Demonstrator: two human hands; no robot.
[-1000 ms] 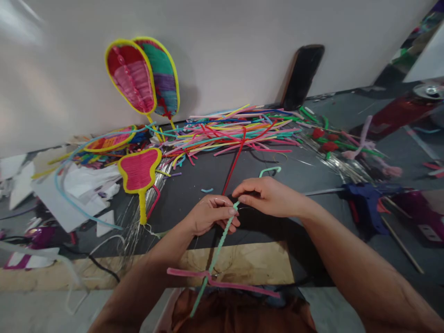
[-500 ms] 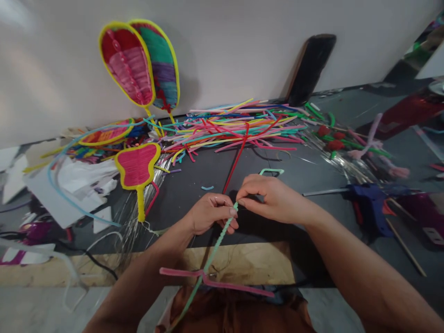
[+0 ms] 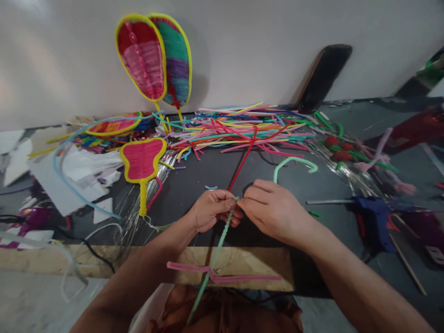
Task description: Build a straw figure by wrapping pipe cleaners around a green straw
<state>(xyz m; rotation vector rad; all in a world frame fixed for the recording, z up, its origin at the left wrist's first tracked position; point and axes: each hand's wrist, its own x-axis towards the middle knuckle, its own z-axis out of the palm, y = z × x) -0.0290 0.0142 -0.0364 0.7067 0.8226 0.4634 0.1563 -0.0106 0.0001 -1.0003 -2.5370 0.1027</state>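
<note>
My left hand (image 3: 214, 210) pinches the upper part of a mint-green pipe cleaner (image 3: 223, 238), which looks spirally wrapped and slants down toward my body. Close beside it, the closed fingers of my right hand (image 3: 275, 208) grip pipe cleaner at the top of that stem. A curved mint-green length (image 3: 294, 160) rises from behind my right hand; its join with the stem is hidden. Lower on the stem, a pink pipe cleaner (image 3: 249, 278) crosses it. A red pipe cleaner (image 3: 242, 166) extends from behind my left hand toward the back.
Loose pipe cleaners (image 3: 239, 134) are heaped at the back. Two oval fans (image 3: 141, 60) lean on the wall, and a pink-and-yellow fan (image 3: 144, 159) lies left. A phone (image 3: 324, 78) stands against the wall. On the right lies a blue glue gun (image 3: 373, 222).
The mint-green free length now arches higher above my right hand. My right hand has turned, its fingers more curled beside my left. The view has shifted slightly.
</note>
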